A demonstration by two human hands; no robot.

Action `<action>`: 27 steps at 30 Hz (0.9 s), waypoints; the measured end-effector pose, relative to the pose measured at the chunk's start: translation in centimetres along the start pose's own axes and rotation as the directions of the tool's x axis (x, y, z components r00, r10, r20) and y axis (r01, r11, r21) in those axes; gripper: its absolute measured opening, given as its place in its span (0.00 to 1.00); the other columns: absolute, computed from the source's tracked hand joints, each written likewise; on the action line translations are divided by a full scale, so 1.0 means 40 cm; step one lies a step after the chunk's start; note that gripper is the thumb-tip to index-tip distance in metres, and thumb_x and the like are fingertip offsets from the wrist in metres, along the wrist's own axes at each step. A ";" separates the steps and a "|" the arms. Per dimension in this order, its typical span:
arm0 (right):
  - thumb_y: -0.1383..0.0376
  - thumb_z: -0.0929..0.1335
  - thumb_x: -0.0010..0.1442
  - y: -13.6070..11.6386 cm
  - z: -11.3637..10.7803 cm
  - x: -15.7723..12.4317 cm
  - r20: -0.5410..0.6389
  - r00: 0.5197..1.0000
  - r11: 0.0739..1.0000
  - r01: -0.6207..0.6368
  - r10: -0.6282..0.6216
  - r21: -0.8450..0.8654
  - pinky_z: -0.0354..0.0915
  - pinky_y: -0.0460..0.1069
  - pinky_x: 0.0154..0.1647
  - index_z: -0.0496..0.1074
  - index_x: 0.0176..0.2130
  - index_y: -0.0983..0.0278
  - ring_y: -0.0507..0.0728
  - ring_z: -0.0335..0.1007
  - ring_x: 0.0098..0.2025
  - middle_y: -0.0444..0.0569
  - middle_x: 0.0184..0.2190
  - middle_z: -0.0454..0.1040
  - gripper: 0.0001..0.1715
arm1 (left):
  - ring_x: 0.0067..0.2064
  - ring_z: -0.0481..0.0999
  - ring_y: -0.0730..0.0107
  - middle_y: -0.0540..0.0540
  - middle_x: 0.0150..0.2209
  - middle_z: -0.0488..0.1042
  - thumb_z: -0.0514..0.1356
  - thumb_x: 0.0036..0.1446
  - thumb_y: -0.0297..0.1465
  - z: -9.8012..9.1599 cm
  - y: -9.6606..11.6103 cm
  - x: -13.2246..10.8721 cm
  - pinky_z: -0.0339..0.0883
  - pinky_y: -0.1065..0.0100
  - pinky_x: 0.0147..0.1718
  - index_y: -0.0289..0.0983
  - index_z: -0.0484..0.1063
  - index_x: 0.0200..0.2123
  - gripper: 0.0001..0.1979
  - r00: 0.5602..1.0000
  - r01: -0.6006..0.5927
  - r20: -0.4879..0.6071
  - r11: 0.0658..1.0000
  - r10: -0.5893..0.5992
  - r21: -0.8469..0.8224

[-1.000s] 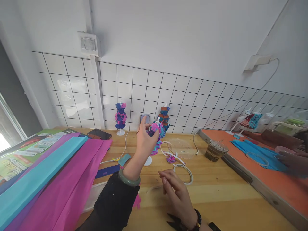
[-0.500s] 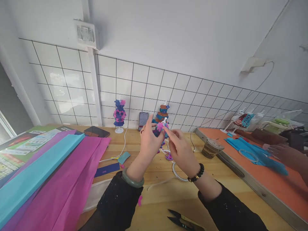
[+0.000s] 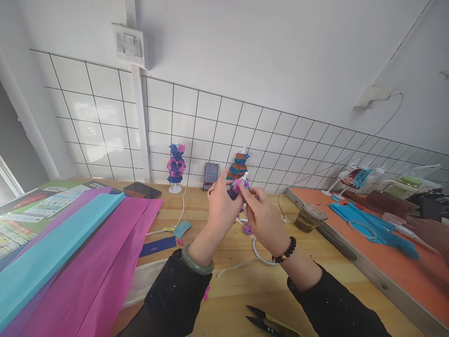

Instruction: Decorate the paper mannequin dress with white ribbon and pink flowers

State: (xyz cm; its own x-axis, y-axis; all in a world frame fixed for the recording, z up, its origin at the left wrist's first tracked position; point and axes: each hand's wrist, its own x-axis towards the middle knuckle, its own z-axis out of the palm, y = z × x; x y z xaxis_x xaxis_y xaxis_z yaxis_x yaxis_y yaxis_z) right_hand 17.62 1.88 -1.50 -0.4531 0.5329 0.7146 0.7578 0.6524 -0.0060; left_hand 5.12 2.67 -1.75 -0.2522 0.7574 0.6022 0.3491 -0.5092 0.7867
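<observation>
Between my hands stands a small dress-form mannequin (image 3: 240, 183) dressed in pink, purple and blue crepe paper, its white knob showing on top. My left hand (image 3: 224, 206) is closed around its left side, thumb against the paper and a finger pointing up. The fingertips of my right hand (image 3: 264, 217) press on the pink paper at the front, near the left thumb. Both hands hide much of the dress. Below them lie purple paper scraps (image 3: 247, 229) and a roll of white tape (image 3: 261, 255). Black-bladed thread snips (image 3: 264, 322) rest near the front edge.
Dressed mannequins stand behind, one blue and pink (image 3: 176, 164), one brown and blue (image 3: 240, 161). A phone (image 3: 210, 177) leans on the wall. Crepe paper sheets (image 3: 105, 262) cover the left. A lidded cup (image 3: 310, 218) stands right. A co-worker's hand (image 3: 430, 234) is over the orange table (image 3: 382, 262).
The view has shifted slightly. My right fingertips have closed in on the pink paper beside my left thumb. The co-worker's hand has moved away from the blue paper, towards the right.
</observation>
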 end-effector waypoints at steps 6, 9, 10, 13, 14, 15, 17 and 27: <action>0.73 0.56 0.59 -0.011 -0.002 0.002 0.019 1.000 0.999 -0.002 0.003 -0.044 0.66 0.51 0.30 0.57 0.59 0.62 0.56 0.65 0.35 0.55 0.40 0.65 0.28 | 0.50 0.66 0.62 0.45 0.42 0.72 0.57 0.53 0.34 0.003 0.000 -0.001 0.55 0.58 0.48 0.42 0.52 0.59 0.30 1.000 -0.017 -0.009 0.999 0.017 0.027; 0.73 0.55 0.60 -0.014 -0.002 0.004 0.014 1.000 0.999 0.003 -0.003 -0.044 0.66 0.51 0.30 0.56 0.59 0.62 0.56 0.65 0.33 0.55 0.39 0.65 0.28 | 0.49 0.67 0.62 0.45 0.41 0.73 0.57 0.54 0.35 0.005 0.000 -0.002 0.56 0.59 0.48 0.42 0.52 0.58 0.29 1.000 -0.012 -0.008 1.000 0.012 0.023; 0.72 0.55 0.60 -0.014 -0.002 0.004 0.013 1.000 0.999 0.004 -0.003 -0.049 0.66 0.51 0.29 0.56 0.59 0.62 0.56 0.65 0.33 0.54 0.39 0.65 0.28 | 0.49 0.67 0.62 0.45 0.41 0.73 0.57 0.54 0.35 0.005 0.000 -0.002 0.56 0.59 0.48 0.42 0.52 0.58 0.29 1.000 -0.009 -0.008 1.000 0.009 0.020; 0.72 0.55 0.60 -0.015 -0.002 0.007 0.006 1.000 0.997 0.010 -0.010 -0.080 0.65 0.50 0.27 0.56 0.59 0.63 0.56 0.64 0.32 0.54 0.37 0.65 0.27 | 0.48 0.68 0.63 0.45 0.41 0.73 0.57 0.53 0.35 0.005 -0.001 -0.002 0.56 0.59 0.47 0.42 0.53 0.58 0.29 1.000 -0.003 -0.009 1.000 0.003 0.014; 0.71 0.55 0.61 -0.015 -0.002 0.008 0.005 1.000 0.996 0.014 -0.014 -0.092 0.64 0.50 0.27 0.56 0.58 0.63 0.56 0.64 0.31 0.54 0.37 0.66 0.26 | 0.48 0.68 0.63 0.45 0.41 0.73 0.57 0.53 0.35 0.005 -0.001 -0.002 0.56 0.59 0.47 0.42 0.53 0.58 0.30 1.000 -0.002 -0.010 1.000 0.003 0.015; 0.71 0.55 0.61 -0.016 -0.002 0.008 0.005 1.000 0.994 0.017 -0.016 -0.106 0.64 0.50 0.26 0.57 0.58 0.64 0.56 0.64 0.30 0.54 0.36 0.66 0.26 | 0.48 0.68 0.63 0.45 0.42 0.73 0.57 0.53 0.34 0.005 -0.001 -0.002 0.56 0.59 0.47 0.42 0.53 0.58 0.30 1.000 -0.003 -0.011 1.000 0.003 0.015; 0.71 0.55 0.61 -0.017 -0.003 0.010 0.012 1.000 0.992 0.020 -0.019 -0.128 0.63 0.50 0.26 0.58 0.57 0.65 0.56 0.63 0.30 0.54 0.36 0.66 0.25 | 0.47 0.68 0.63 0.45 0.42 0.72 0.58 0.52 0.33 0.004 -0.001 -0.003 0.56 0.59 0.47 0.42 0.53 0.58 0.30 1.000 -0.006 -0.011 1.000 0.006 0.016; 0.72 0.56 0.61 -0.005 -0.003 0.009 -0.033 0.999 0.996 -0.027 0.030 0.090 0.68 0.52 0.33 0.59 0.57 0.61 0.56 0.67 0.36 0.54 0.40 0.66 0.25 | 0.48 0.68 0.63 0.45 0.42 0.72 0.58 0.52 0.36 0.008 -0.004 -0.002 0.58 0.60 0.47 0.42 0.52 0.58 0.31 1.000 0.006 0.012 0.999 -0.005 -0.041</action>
State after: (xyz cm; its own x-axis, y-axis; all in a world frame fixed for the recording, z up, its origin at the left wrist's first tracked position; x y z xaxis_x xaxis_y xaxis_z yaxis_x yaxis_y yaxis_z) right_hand 17.36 1.88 -1.17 -0.4144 0.5338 0.7371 0.7243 0.6839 -0.0881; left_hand 5.36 2.82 -1.95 -0.2430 0.7651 0.5963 0.3107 -0.5209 0.7950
